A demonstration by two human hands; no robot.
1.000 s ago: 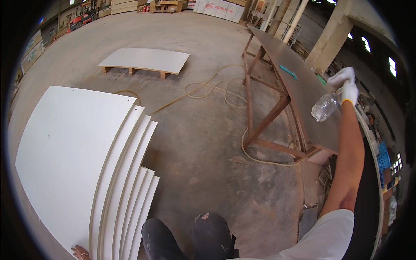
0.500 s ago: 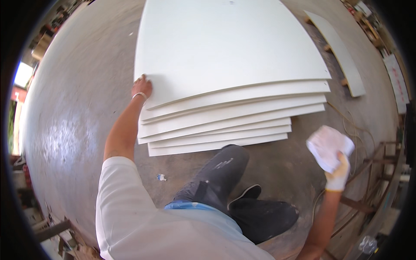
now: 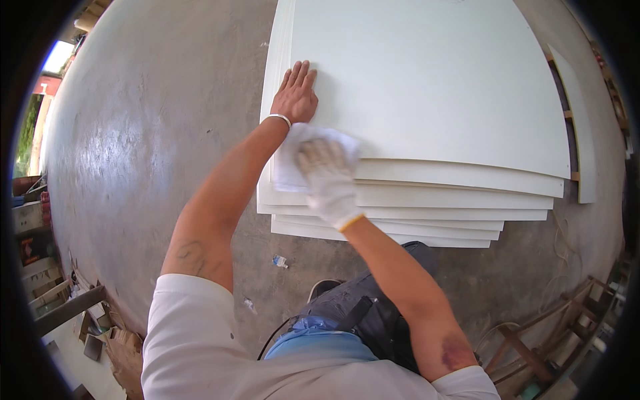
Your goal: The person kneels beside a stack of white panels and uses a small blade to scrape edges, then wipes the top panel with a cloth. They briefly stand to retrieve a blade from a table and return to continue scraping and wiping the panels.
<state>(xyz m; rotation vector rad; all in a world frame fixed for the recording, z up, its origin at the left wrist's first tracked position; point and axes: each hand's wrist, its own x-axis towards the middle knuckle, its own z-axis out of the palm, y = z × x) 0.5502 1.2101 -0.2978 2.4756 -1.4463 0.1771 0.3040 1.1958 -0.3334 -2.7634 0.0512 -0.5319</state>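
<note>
White cloth [image 3: 287,170], one, slightly blurred: spread at the near left corner of the top board [image 3: 433,87], its lower part overhanging the near edge; longer axis cannot be told. Right hand [image 3: 328,170], in a pale knit glove with a yellow cuff: nearer of the two to the cloth, directly over it, fingers extended and laid flat on it, not curled round it. Left hand [image 3: 295,100], bare: just beyond the cloth, palm down near the board's left edge, fingers straight, grasping nothing; its wristband [image 3: 279,119] is just beside the cloth. Top board, white: bare surface reaches away and to the right from the gloved fingers; far end out of view, so long axis uncertain. Lower boards [image 3: 427,212], white, several: stepped out beneath, toward the person. Low panel [image 3: 579,133]: to the right, apart. Floor [image 3: 153,133]: grey, around the stack.
</note>
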